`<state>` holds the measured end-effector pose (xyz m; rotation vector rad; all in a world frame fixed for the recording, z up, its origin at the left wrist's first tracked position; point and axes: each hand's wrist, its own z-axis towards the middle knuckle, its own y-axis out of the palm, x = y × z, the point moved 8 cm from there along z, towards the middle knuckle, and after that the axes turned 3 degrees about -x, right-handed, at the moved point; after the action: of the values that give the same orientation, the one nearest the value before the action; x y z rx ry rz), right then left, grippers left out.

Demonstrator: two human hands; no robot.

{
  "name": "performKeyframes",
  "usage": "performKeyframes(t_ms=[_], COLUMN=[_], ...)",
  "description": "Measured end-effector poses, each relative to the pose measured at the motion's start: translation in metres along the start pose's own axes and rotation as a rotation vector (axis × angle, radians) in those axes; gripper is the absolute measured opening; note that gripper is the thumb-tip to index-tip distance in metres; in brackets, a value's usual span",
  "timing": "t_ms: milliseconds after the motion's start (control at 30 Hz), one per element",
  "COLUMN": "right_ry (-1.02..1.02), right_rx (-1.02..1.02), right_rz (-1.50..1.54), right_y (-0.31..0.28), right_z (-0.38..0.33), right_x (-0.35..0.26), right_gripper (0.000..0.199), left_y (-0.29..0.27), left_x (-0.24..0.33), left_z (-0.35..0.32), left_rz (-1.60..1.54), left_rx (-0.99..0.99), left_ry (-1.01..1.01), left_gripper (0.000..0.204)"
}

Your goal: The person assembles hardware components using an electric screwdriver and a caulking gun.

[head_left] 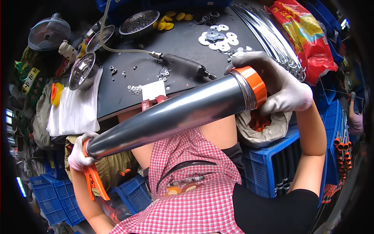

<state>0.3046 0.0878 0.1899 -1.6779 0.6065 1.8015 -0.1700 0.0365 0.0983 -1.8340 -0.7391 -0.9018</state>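
Note:
A caulking gun with a long dark metal barrel point(171, 115) lies slantwise across my lap in the air, its right end higher. Closed round its orange handle end is my gloved left hand point(82, 153); the orange handle and trigger point(93, 181) hang below that hand. At the other end, my gloved right hand point(278, 84) curves its fingers and thumb round the orange ring cap point(253, 86). A strip of thread shows between cap and barrel. Just beyond the barrel, a black air screwdriver point(185, 66) with a hose rests on the table.
The dark table point(117, 89) holds washers point(135, 89), steel bowls point(139, 22), yellow caps point(165, 25), round metal discs point(218, 38) and a bundle of metal rods point(269, 37). A red bag point(307, 39) lies far right. Blue crates point(257, 171) flank my legs. A fan point(48, 34) stands far left.

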Motion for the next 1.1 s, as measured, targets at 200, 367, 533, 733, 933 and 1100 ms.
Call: performKeyframes(t_ms=[200, 367, 533, 733, 933, 1100], right_ry=[-0.515, -0.571, -0.438, 0.219, 0.221, -0.228], right_rx=[0.033, -0.111, -0.047, 0.158, 0.34, 0.181], right_rz=[-0.525, -0.624, -0.705, -0.206, -0.308, -1.133], right_y=[0.009, 0.01, 0.017, -0.007, -0.004, 0.001], right_z=[-0.017, -0.025, -0.025, -0.019, -0.018, -0.031], right_x=[-0.024, -0.015, -0.04, 0.032, 0.033, 0.018], right_gripper=[0.07, 0.057, 0.066, 0.069, 0.109, 0.124], left_y=[0.0, 0.004, 0.011, 0.018, 0.028, 0.033], left_x=[-0.007, -0.017, -0.017, -0.004, 0.016, 0.033], left_z=[0.003, 0.001, 0.003, 0.006, 0.01, 0.004], left_rz=[-0.089, -0.245, -0.27, -0.121, -0.129, -0.067], left_rx=[-0.059, -0.168, -0.197, -0.069, -0.138, -0.199], left_ry=[-0.032, -0.058, -0.089, -0.101, -0.069, -0.011], left_gripper=[0.075, 0.081, 0.081, 0.079, 0.071, 0.054])
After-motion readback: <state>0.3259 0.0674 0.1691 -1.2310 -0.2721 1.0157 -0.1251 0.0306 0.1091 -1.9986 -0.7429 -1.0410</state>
